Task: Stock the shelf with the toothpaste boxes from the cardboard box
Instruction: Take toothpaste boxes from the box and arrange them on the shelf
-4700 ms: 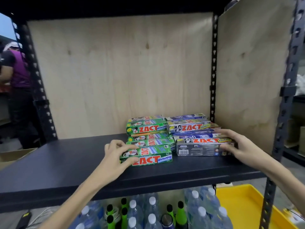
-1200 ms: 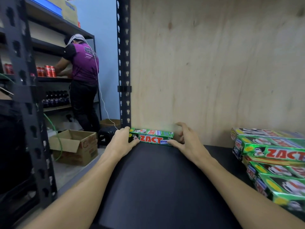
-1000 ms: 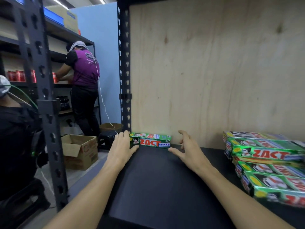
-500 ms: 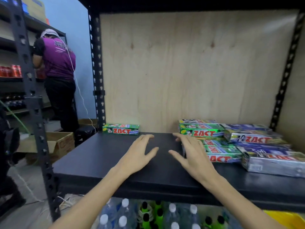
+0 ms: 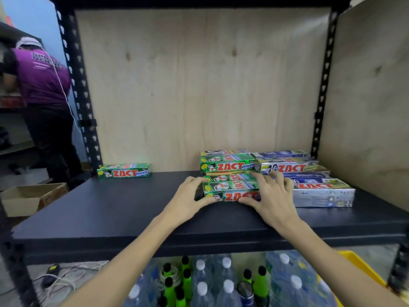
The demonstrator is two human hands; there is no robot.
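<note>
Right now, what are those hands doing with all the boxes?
A person is stocking a shelf with toothpaste. Both hands, left hand and right hand, take hold of the front green box in the pile. One green box sits alone at the back left. Silver boxes lie beside the pile.

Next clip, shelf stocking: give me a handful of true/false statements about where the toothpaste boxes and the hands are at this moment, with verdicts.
1. A single green toothpaste box lies alone at the back left of the shelf. True.
2. Both hands are on that lone box. False: the left hand and right hand are on the front green box of the pile on the right.
3. Silver toothpaste boxes lie to the right of the green ones. True.
4. The space below the shelf holds soda cans. False: clear water bottles and green bottles stand there.
5. The right hand is lifting a box high above the shelf. False: the box lies on the pile.
</note>
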